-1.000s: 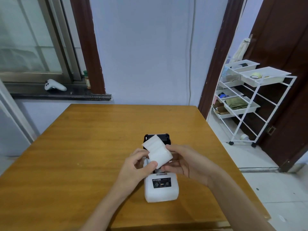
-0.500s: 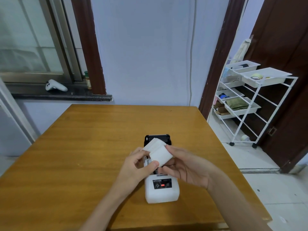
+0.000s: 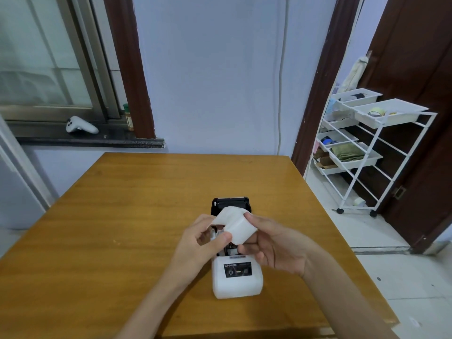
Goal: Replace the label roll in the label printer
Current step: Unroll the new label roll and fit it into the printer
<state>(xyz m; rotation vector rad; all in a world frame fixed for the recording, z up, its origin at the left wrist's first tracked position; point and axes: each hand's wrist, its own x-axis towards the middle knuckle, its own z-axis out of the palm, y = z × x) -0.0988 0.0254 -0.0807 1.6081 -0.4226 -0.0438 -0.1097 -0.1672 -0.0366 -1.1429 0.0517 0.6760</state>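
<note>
Since a second ago the label roll (image 3: pixel 236 225) has curled lower between the hands above the open label printer (image 3: pixel 236 277), which sits on the wooden table (image 3: pixel 122 216) near a white rack (image 3: pixel 367 148). Left hand (image 3: pixel 200 243) pinches its strip, apparently; right hand (image 3: pixel 271 243) grips the roll.

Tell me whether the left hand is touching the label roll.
Touching. The head view shows the left hand with its thumb pressed on the near face of the label roll, which the right hand also holds above the open label printer.
</note>
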